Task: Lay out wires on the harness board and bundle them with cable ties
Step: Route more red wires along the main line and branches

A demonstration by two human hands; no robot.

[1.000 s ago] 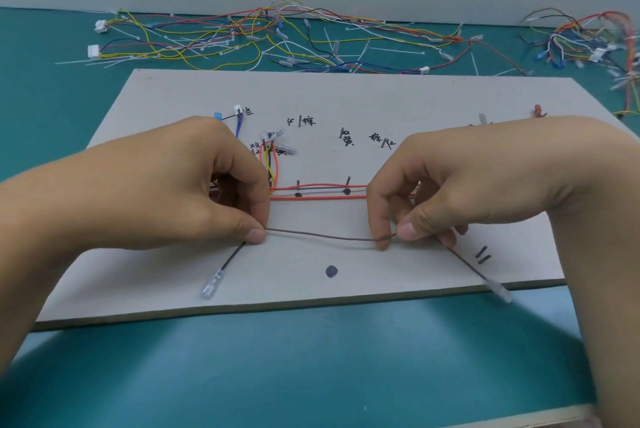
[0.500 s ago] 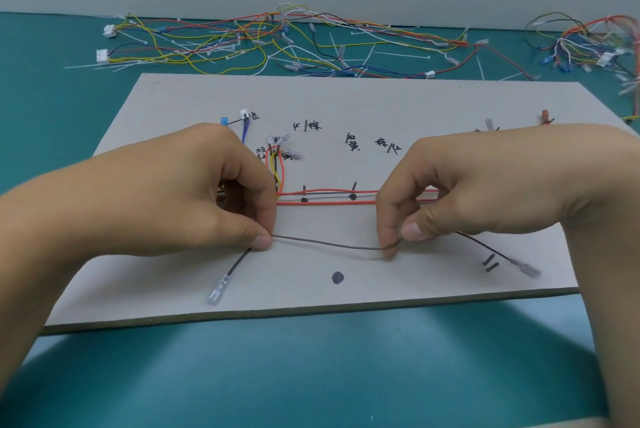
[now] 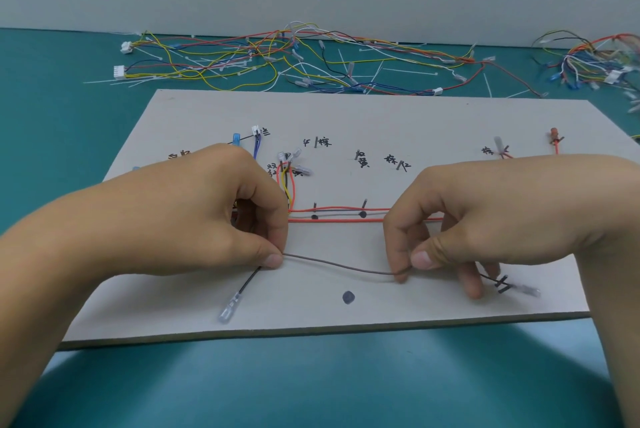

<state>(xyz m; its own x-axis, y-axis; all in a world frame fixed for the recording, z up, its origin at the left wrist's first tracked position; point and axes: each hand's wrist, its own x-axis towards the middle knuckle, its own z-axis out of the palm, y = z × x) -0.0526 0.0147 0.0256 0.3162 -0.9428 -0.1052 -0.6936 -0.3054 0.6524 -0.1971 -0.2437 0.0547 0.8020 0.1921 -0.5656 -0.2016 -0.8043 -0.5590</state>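
Lower centre of the frame, the left hand pinches a dark wire between thumb and forefinger. The right hand pinches the same wire further right, and the span between them sags slightly over the harness board. The wire's clear-sleeved left terminal lies near the board's front edge. Red wires run just behind the knuckles. Bare board stretches toward the far edge, with loose wires piled on the teal table beyond.

head view | faces forward and down | close over harness board | far right edge seemingly blurred
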